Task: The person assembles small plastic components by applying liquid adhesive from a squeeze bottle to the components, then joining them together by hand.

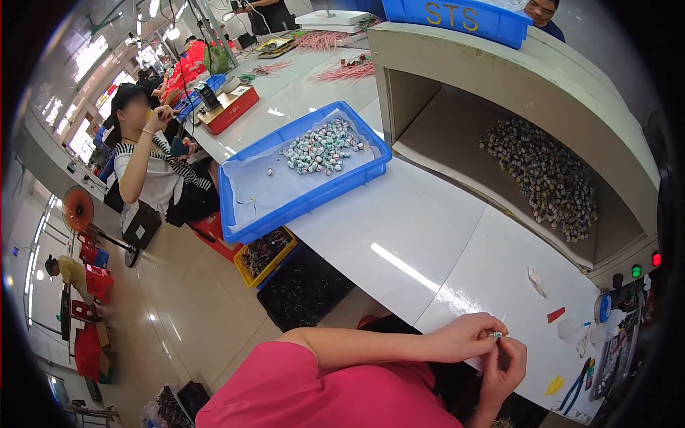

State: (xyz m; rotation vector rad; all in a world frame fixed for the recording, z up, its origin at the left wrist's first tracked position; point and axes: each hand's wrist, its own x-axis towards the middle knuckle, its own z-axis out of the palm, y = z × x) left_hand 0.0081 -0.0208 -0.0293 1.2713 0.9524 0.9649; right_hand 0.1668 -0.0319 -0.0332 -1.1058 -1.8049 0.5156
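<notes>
My left hand (457, 339) and my right hand (505, 371) meet over the near edge of the white table. Between their pinched fingertips is a small part (496, 335), whitish and green with a dark spot, mostly covered by the fingers. It resembles the small round white-and-green parts (321, 148) heaped on a white sheet in the blue tray (307, 207), farther left on the table. Both hands are closed, with the fingertips pressed together on the part.
At right stands a beige tunnel-shaped machine (499, 68), dark round parts (542, 175) piled inside and a blue bin (457, 21) on top. Pliers (575, 389), yellow bits (555, 385), a red strip (556, 314) and a tape roll (604, 308) lie nearby. A co-worker (153, 164) sits left.
</notes>
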